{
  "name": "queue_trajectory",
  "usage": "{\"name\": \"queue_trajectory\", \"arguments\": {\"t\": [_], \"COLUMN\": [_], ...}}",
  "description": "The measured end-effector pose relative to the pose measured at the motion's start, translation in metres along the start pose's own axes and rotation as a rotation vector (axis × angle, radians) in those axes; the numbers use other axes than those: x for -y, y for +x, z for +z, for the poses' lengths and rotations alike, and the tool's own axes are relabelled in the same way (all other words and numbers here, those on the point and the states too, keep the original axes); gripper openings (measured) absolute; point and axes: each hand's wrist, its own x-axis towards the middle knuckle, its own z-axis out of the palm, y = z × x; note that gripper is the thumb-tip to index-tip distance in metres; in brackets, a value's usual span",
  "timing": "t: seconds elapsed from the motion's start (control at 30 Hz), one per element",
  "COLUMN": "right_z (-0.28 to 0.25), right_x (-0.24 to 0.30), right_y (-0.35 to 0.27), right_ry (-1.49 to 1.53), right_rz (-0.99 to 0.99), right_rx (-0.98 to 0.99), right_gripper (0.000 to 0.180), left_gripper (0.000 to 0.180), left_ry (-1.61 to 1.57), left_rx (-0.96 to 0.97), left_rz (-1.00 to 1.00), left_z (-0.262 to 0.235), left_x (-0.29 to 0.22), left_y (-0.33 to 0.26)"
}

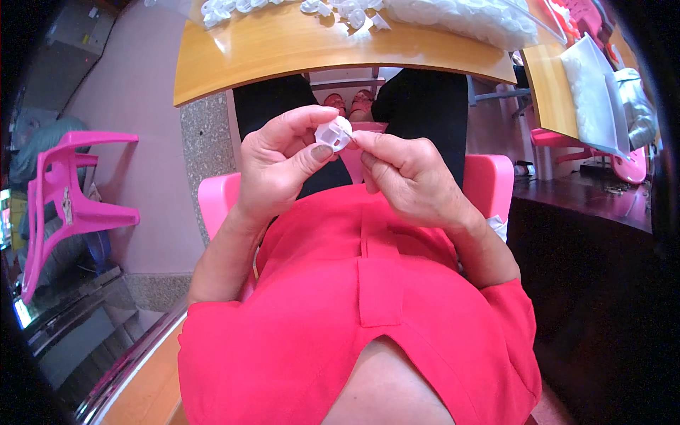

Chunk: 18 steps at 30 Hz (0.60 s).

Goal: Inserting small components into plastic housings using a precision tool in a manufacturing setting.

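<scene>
My left hand (pixel 283 152) grips a small white plastic part (pixel 333 134) between thumb and fingers, above my lap. The part looks rounded, with a small dark slot in its face. From the right, my right hand (pixel 411 166) meets the part's edge with thumb and forefinger pinched together. Whatever sits in that pinch is too small to make out. The other fingers of my right hand are curled in.
Ahead stands a wooden table (pixel 340 58) with loose white plastic parts (pixel 347 10) and a clear bag of similar parts (pixel 460 20). A white tray (pixel 593 92) rests on another table at right. A pink plastic stool (pixel 78 205) lies tipped at left.
</scene>
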Motion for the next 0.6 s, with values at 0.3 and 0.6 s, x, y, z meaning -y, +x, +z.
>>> {"name": "queue_trajectory", "arguments": {"t": [0.3,0.6], "right_z": [-0.0062,-0.0074], "right_x": [-0.0039,-0.0026], "right_y": [-0.0025,-0.0031], "right_ry": [-0.479,-0.558], "right_rz": [-0.177,-0.166], "right_rx": [-0.038,0.007], "right_gripper": [0.036,0.033], "left_gripper": [0.036,0.036], "left_ry": [-0.127,-0.13], "left_rx": [-0.02,-0.023], "left_rz": [-0.058,-0.099], "left_z": [0.003,0.0047], "left_x": [0.0039,0.0039], "left_y": [0.0022,0.0015]}}
